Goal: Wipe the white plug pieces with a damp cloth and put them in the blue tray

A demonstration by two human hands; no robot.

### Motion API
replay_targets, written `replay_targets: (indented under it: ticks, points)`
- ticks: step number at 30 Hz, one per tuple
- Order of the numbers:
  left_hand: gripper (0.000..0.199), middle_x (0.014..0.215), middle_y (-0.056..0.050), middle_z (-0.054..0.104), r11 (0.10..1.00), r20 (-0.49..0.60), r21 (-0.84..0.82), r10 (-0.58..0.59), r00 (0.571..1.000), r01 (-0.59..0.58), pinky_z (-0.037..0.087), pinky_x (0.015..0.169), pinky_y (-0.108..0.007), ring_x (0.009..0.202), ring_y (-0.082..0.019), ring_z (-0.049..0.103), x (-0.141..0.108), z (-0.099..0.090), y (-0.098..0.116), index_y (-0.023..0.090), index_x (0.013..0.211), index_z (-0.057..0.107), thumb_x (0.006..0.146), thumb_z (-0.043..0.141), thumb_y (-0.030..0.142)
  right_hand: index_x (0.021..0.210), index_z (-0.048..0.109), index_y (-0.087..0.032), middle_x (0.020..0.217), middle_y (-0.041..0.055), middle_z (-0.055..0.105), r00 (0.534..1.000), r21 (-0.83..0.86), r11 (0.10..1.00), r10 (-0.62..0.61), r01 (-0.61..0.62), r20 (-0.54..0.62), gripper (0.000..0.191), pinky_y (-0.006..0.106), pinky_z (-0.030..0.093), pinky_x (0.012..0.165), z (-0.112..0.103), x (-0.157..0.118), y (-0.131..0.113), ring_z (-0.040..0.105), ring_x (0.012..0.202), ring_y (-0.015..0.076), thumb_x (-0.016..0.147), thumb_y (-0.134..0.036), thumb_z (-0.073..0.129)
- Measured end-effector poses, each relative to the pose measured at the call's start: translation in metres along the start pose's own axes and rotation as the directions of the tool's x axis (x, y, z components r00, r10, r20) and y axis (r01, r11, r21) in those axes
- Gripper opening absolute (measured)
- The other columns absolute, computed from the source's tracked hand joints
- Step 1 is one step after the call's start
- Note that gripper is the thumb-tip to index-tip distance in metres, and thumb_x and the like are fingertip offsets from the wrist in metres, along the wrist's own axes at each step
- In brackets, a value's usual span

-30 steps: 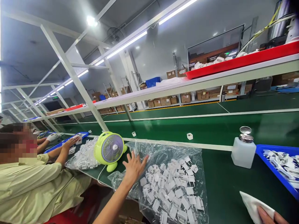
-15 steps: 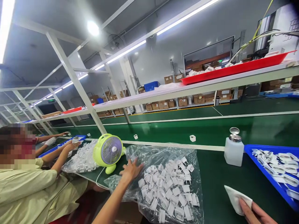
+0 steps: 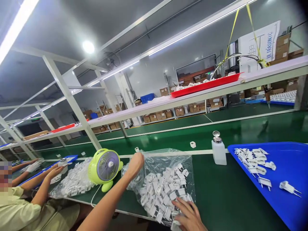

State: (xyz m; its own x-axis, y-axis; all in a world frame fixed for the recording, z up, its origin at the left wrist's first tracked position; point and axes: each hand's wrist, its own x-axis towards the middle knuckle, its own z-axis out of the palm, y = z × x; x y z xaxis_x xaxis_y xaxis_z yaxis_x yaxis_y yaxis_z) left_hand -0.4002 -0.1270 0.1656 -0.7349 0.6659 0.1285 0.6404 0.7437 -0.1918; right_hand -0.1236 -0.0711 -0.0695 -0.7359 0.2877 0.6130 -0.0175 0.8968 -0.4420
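Observation:
My left hand reaches past the near side of the belt, its fingers closed on a small white piece. Below it, a clear plastic bag lies spread on the green table, with a heap of white plug housings on it. Over the lower right of that heap is my right hand, fingers curled around a white item at the frame's bottom edge, perhaps the folded cloth; it is partly hidden.
A green fan stands left of the bag. To the right are a pump bottle and a blue tray with plug parts. Another white piece lies on the belt. A person's arms work at far left.
The view has turned right. My left hand has gone from spread on the bag to closed at the white piece. My right hand has moved left over the heap.

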Motion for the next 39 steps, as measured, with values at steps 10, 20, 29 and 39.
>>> replay_targets:
  ticks: [10,20,29,39]
  points:
    - [0.036,0.128,-0.011,0.068,1.000,-0.140,-0.009,0.025,0.990,-0.026,0.060,0.091,-0.047,0.108,-0.026,0.069,0.027,-0.088,0.033,0.017,0.127,0.064,0.098,0.068,0.037,0.112,0.072,-0.024,0.147,0.0114,0.063,0.994,-0.069,0.998,0.002,-0.009,-0.106,0.038,0.053,0.047,0.114,-0.031,0.000,0.034,0.051,0.144,0.0272,0.097,-0.006,0.042]
    - [0.035,0.127,-0.010,0.068,0.998,-0.279,-0.020,0.045,0.959,-0.052,0.060,0.090,-0.047,0.107,-0.025,0.069,0.021,-0.143,0.062,0.017,0.127,0.064,0.098,0.067,0.038,0.087,0.067,-0.021,0.157,0.0129,0.052,0.972,-0.123,0.983,0.112,-0.139,-0.205,0.035,0.062,0.047,0.113,-0.054,0.004,0.027,0.041,0.150,0.0350,0.092,-0.001,0.038]
    - [0.035,0.126,-0.011,0.068,0.997,-0.369,-0.024,0.054,0.928,-0.068,0.060,0.090,-0.047,0.107,-0.025,0.069,0.024,-0.181,0.097,0.016,0.126,0.065,0.098,0.067,0.037,0.102,0.067,-0.023,0.168,0.0064,0.037,0.972,-0.090,0.989,0.094,-0.115,-0.214,0.034,0.063,0.041,0.118,-0.055,0.004,-0.013,0.024,0.157,0.0343,0.095,-0.003,0.040]
    - [0.033,0.125,-0.010,0.069,0.998,-0.470,-0.006,0.057,0.881,-0.068,0.060,0.090,-0.046,0.107,-0.025,0.070,0.021,-0.219,0.106,0.016,0.124,0.066,0.098,0.067,0.037,0.102,0.069,-0.021,0.172,0.0123,0.026,0.939,0.000,0.964,0.258,-0.264,-0.229,0.032,0.065,0.038,0.118,-0.044,0.002,-0.003,0.013,0.159,0.0362,0.102,-0.012,0.038]
